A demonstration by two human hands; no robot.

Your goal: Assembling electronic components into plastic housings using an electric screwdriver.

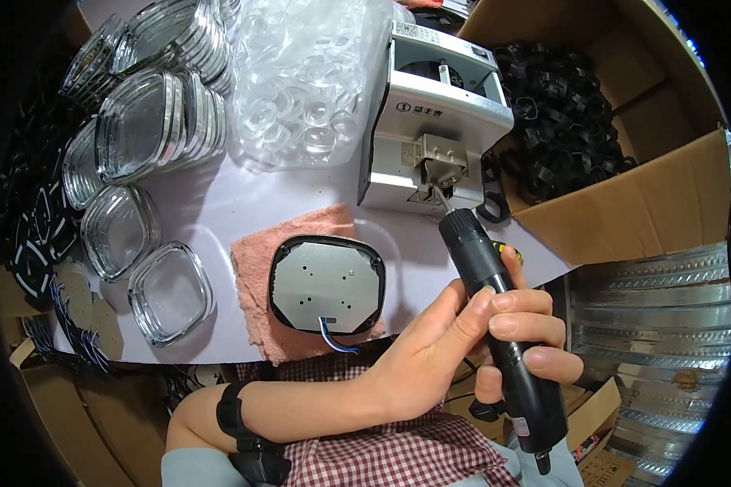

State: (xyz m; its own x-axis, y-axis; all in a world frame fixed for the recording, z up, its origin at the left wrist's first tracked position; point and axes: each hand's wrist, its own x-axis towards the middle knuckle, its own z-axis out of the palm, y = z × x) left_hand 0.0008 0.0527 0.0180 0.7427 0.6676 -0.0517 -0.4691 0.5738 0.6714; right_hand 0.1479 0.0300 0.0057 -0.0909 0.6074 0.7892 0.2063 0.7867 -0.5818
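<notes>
From the lower left my left forearm crosses in front of me, and my left hand (443, 341) is closed round a black electric screwdriver (532, 398). Its thumb lies along the near side and curled fingers wrap over the right side. The thin bit points up and away, its tip at the front opening of a silver screw feeder (430, 122). My right hand cannot be made out; a bit of skin below the thumb is unclear. Left of the hand, a black-rimmed square housing (325, 284) with a metal plate and thin wires rests on a pink cloth (256, 316).
Stacked clear square glass covers (138, 122) stand at the left, with a single clear cover (170, 292) nearer. A plastic bag (300, 49) of clear round parts lies behind. At the right, a cardboard box (642, 187) holds black rings (560, 114). Black wired parts (36, 235) crowd the far left.
</notes>
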